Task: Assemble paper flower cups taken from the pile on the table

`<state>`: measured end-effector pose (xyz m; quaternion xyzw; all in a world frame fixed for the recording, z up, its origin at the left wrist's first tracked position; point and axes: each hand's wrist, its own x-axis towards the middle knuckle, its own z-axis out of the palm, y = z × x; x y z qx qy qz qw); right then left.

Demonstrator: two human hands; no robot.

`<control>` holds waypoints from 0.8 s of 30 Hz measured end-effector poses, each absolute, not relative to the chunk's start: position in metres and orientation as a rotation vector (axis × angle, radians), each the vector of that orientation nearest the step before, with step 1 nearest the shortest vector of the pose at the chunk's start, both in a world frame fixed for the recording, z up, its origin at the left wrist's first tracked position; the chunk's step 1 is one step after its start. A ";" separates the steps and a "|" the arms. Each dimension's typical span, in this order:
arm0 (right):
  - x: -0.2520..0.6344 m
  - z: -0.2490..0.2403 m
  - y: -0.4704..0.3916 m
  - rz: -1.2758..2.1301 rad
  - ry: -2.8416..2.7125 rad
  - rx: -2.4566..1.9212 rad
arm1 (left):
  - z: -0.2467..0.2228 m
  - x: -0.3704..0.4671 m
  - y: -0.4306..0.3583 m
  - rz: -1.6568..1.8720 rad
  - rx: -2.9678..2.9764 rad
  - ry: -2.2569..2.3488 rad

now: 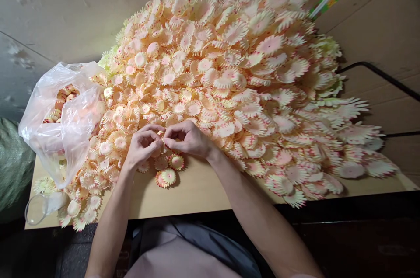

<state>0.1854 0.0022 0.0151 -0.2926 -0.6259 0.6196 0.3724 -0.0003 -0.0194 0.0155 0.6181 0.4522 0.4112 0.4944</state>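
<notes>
Pale wall (49, 15) stands behind a light wooden table (203, 190), and brown cardboard (377, 29) rises on the right, with a black bar (383, 74) in front of it. Over most of the tabletop spreads a deep heap of frilled flower pieces (223, 81), cream and pale pink with reddish tips, the larger ones toward the right. The left hand (142, 146) and right hand (190, 139) meet at the heap's near edge, fingertips pinched together around a small piece (161, 134) that they mostly hide. Just below them, a few loose flower pieces (168, 176) lie on bare wood. To the left, a translucent plastic bag (77, 125) sits open, showing rounded pieces (59, 104) with red markings inside. Near the table's front left corner a clear cup (27, 213) lies on its side, and a green sack (13, 164) bulges beside the table
</notes>
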 end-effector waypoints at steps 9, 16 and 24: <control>0.184 0.015 0.002 1.626 -1.592 -0.738 | 0.018 0.000 -0.020 0.979 1.512 1.087; 0.183 0.011 0.001 1.651 -1.601 -0.671 | 0.016 -0.004 -0.020 0.956 1.526 1.060; 0.183 0.012 0.001 1.638 -1.620 -0.682 | 0.013 -0.004 -0.019 0.964 1.522 1.068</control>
